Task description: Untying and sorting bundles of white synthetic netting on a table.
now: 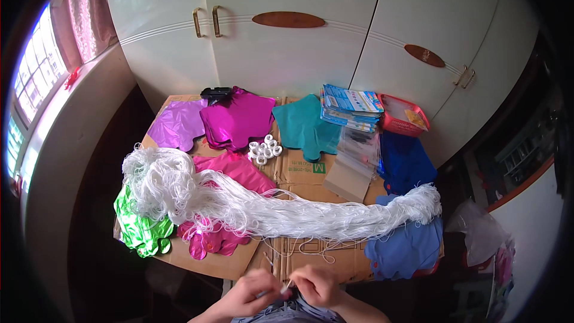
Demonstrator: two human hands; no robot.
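Note:
Close to my body, at the front edge of the cardboard, my left hand (256, 294) and my right hand (315, 286) are almost together. The fingers of both are pinched on a small piece of white string (287, 286), which spans the gap between them. Its ends are hidden by the fingers. Just beyond lies a large hank of white string (287, 216), stretched across the cardboard (209, 268). At its left end the strands pile up in a loose tangle, and a few loops stray toward my hands.
Flat foil balloons surround the hank: purple (239, 118), lilac (176, 124), teal (306, 127), green (140, 227), blue (406, 251). White rolls (263, 150) cluster mid-table. Behind are stacked printed cards (351, 106), plastic bags (353, 167) and a red basket (402, 124). White cabinets (287, 54) stand beyond.

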